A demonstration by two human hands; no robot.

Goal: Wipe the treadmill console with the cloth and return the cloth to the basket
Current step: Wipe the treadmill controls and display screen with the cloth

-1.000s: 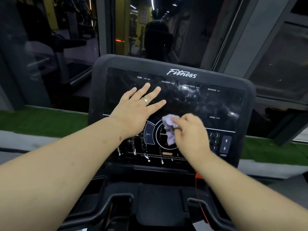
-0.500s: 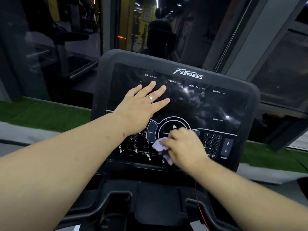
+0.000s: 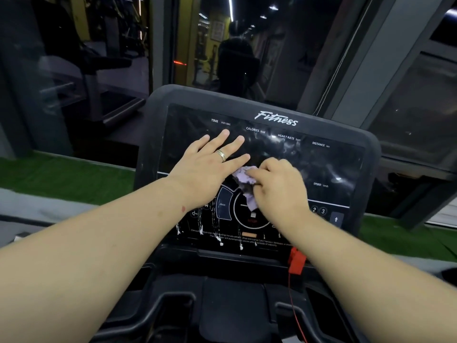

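Head view: at the left of the frame a strip of green turf (image 3: 61,177) runs behind the treadmill console (image 3: 257,169), which fills the centre. The left hand (image 3: 210,167) lies flat on the dark panel left of centre, fingers straight and spread, holding nothing, a ring (image 3: 221,155) on one finger. Just right of it, touching its lowest fingertip, the right hand (image 3: 279,189) bunches a pale lilac cloth (image 3: 244,186) in curled fingers and presses it against the panel above the round dial. White drips streak the lower panel. Along the top, left to right, the panel reads "TIME min:sec", "CALORIES kcal", "Fitness", "HEART RATE bpm", "DISTANCE km"; lower right, "SPEED km/h", keys 2 and 3, an up arrow. A red safety clip (image 3: 296,262) with a red cord hangs below the panel.
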